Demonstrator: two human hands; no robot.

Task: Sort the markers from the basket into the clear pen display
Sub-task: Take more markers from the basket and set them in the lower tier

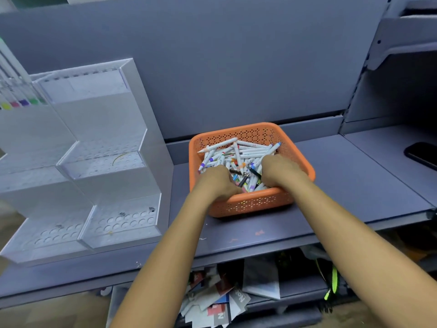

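Pile of markers (pixel 238 156) sat in the basket (pixel 250 203): white barrels, mixed colour caps, lying crosswise every which way. A few dark pens (pixel 241 173) were mixed in near the middle. Barrel print was too small to read.

Both forearms reached forward from the bottom edge, with both hands down inside the basket, backs up.
- Left hand (pixel 216 182): on the near-left part of the pile, fingers curled down into the markers, thumb by the near rim.
- Right hand (pixel 280 169): on the right part of the pile, fingers curled under, tips hidden behind the back of the hand.
- The hands were apart, with a strip of markers and the dark pens between them. Couldn't tell if either one actually gripped a marker.

The basket was orange and perforated, and stood on the grey shelf (pixel 350 176), just right of the display (pixel 106 162).

The display was clear and stepped, with hole grids in its tiers. A row of standing markers (pixel 20 98) was in its top-left tier, with yellow, pink, purple and green ends.

A dark phone (pixel 423 155) lay at the far right. The papers (pixel 220 301) under the shelf showed only letter fragments, an "N" and a "No", no full word.
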